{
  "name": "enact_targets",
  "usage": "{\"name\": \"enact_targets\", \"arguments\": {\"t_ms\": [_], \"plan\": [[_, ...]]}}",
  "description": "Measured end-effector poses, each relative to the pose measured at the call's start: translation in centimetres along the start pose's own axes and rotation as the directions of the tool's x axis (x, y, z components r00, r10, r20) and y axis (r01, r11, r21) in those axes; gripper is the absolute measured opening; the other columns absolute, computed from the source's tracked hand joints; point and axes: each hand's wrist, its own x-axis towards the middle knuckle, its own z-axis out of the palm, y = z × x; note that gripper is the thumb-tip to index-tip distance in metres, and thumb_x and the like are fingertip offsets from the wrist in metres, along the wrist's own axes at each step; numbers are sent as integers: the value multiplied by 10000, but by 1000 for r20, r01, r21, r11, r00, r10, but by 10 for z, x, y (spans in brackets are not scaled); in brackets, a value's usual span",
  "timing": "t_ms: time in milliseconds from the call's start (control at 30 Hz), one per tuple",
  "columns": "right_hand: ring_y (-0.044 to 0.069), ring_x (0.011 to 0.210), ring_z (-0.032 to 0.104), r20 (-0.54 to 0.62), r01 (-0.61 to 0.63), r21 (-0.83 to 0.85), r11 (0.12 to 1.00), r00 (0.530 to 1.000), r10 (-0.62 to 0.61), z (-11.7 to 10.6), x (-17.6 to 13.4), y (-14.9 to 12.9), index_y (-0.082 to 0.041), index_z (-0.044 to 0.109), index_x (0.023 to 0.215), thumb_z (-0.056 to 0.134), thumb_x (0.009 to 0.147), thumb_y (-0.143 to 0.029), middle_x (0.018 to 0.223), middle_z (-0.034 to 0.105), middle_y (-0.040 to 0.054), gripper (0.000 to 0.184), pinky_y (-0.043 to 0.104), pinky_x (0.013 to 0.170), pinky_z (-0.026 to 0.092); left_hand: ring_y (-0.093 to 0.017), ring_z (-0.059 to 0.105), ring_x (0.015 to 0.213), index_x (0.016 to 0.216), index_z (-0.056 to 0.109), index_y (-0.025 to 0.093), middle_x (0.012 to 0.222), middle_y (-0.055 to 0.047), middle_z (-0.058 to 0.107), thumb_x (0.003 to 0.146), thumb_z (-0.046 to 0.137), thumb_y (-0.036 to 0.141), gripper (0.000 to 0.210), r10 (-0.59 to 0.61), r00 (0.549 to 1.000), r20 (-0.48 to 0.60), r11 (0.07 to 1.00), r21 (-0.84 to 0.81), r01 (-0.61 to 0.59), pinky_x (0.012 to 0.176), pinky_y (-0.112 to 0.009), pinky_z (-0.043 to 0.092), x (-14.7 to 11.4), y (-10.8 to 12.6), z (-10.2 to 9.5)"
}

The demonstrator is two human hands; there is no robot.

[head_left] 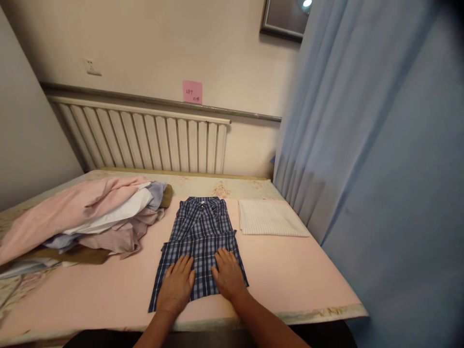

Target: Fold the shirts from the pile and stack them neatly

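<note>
The dark-blue checked fabric shirt (203, 241) is lying folded near the front edge of the flat pink cloth (290, 275). Probably it will be handling light and soft; its side edges are seeming best for holding. The left grip (177, 284) and right grip (229, 276) are resting flat on its lower part, unclamped.

A navy, blue and white plaid collared shirt (203, 246) lies flat on the pink sheet (290, 275), collar at the far end, hem toward the near edge. It is folded into a long, narrow panel, slightly wider at the hem, with a crosswise edge around mid-length. The sleeves seem tucked inward, though the pattern obscures them.
</note>
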Motion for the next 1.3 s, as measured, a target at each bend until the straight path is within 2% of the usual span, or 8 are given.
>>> {"name": "enact_targets", "arguments": {"t_ms": [200,400,533,1300], "plan": [[256,1350,354,6,-4,22,1000,1000,3,-1,0,0,-179,508,1307,458,938,-367,1411,470,107,417,480,1124,257,-276,458,1284,1284,558,142,1347,-121,553,923,366,327,448,2,1000,-2,1000,-10,-2,1041,-473,339,0,0,-1],[261,1347,358,6,2,6,1000,1000,-2,2,1,1,-177,511,1307,485,923,-355,1411,468,116,424,480,1116,274,-266,455,1288,1287,558,185,1355,-101,549,922,362,338,442,-12,1000,1,1000,-19,12,1045,-473,340,-1,-3,6],[263,1344,363,-8,5,19,1000,1000,-5,4,0,2,-186,510,1307,486,923,-350,1404,477,114,419,484,1114,274,-271,443,1296,1297,549,166,1363,-105,540,923,353,339,456,-4,1000,6,1000,-13,4,1048,-482,335,-2,-4,9],[253,1348,353,-2,1,34,999,1000,-1,5,-1,3,-165,512,1301,472,931,-351,1406,473,116,416,473,1127,250,-264,458,1286,1288,557,171,1350,-102,554,923,370,337,443,-5,1000,-8,1000,-4,5,1047,-461,343,-1,-1,2]]}}
